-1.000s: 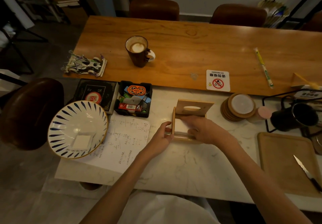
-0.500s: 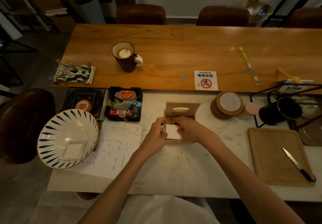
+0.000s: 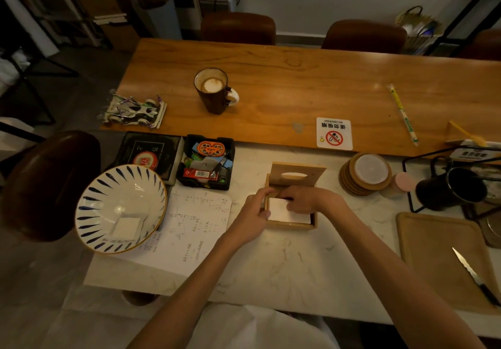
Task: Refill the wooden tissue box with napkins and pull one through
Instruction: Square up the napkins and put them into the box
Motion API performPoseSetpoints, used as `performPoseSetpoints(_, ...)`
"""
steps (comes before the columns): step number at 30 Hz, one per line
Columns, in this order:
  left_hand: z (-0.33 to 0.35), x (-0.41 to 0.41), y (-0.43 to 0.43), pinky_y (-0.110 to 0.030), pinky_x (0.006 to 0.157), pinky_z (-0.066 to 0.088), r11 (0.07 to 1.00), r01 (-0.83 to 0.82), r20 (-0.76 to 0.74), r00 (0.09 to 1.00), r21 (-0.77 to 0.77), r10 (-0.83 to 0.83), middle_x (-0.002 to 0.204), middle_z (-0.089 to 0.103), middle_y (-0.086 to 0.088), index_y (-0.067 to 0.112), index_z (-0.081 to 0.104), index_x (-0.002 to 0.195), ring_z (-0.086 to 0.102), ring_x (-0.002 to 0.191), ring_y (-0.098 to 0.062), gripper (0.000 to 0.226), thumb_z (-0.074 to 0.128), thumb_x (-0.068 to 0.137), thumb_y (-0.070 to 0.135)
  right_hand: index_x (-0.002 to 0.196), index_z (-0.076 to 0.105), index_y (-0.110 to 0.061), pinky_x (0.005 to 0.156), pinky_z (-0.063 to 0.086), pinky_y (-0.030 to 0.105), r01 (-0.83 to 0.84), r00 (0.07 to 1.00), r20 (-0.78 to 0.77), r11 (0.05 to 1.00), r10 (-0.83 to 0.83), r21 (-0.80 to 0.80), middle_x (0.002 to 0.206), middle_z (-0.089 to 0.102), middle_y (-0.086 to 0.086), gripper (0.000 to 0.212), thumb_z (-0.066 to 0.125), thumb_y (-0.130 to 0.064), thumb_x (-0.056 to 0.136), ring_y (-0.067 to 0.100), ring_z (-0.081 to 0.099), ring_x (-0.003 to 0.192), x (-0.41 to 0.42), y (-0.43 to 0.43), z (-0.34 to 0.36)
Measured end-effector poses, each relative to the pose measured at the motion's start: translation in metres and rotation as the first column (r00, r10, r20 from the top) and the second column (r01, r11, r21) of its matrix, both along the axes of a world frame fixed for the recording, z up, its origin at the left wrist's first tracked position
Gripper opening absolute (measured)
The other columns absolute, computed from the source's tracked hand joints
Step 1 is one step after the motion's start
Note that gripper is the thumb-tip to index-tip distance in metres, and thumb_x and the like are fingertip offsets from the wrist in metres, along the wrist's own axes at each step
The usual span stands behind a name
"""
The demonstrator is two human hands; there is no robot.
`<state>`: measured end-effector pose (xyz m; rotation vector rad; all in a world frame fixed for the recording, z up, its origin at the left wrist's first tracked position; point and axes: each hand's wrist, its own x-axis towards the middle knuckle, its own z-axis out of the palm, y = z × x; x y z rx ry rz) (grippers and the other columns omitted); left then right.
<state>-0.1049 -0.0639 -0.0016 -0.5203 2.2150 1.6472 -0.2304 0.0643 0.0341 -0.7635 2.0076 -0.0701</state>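
Pressing down into the wooden tissue box (image 3: 291,222), the right hand (image 3: 309,200) has its fingers (image 3: 288,207) together, flat on the white napkins (image 3: 282,211) stacked inside, while the left hand (image 3: 253,217) has its fingers curled against the box's near-left wall, steadying it. Just beyond the fingers the slotted lid (image 3: 296,173) stands upright. The napkins look light, soft and easily creased, so pinching one top sheet at its middle fold seems wise. The box sits on a pale marble desk (image 3: 284,264); a wooden table (image 3: 298,83) and dim room lie beyond.
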Motion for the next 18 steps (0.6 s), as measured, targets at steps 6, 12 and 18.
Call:
performPoseSetpoints(6,-0.003,-0.003,0.003,-0.032,0.096,0.045,0.993,0.039,-0.020,0.999,-0.115,-0.042,0.142,0.036,-0.005,0.036,0.034,0.140,0.049,0.111,-0.014,0.051,0.045,0.098,0.011,0.144,0.044,-0.020,0.100,0.048,0.039,0.068,0.990,-0.113,0.991,-0.081,-0.117,0.132,0.061,0.010,0.051,0.045,-0.004,0.095,0.028,0.059,0.116,0.021,0.008,-0.008)
performPoseSetpoints(12,-0.002,-0.018,0.008,-0.038,0.097,0.044,0.919,0.202,0.040,0.979,-0.338,-0.201,0.148,0.032,-0.006,0.033,0.039,0.138,0.053,0.120,-0.030,0.044,0.050,0.097,0.021,0.144,0.045,-0.021,0.099,0.049,0.038,0.026,0.977,-0.201,0.970,-0.076,-0.240,0.132,0.062,0.007,0.052,0.047,-0.004,0.095,0.025,0.060,0.117,0.030,0.021,-0.011)
performPoseSetpoints(18,0.000,-0.027,0.000,-0.028,0.082,0.037,0.893,0.225,0.051,0.973,-0.390,-0.223,0.136,0.044,-0.007,0.027,0.044,0.136,0.054,0.114,-0.026,0.041,0.050,0.095,0.024,0.122,0.066,-0.022,0.089,0.043,0.018,0.158,0.845,-0.289,0.727,-0.449,-0.668,0.120,0.070,0.002,0.034,0.055,-0.008,0.093,0.019,0.064,0.108,0.049,0.056,-0.011)
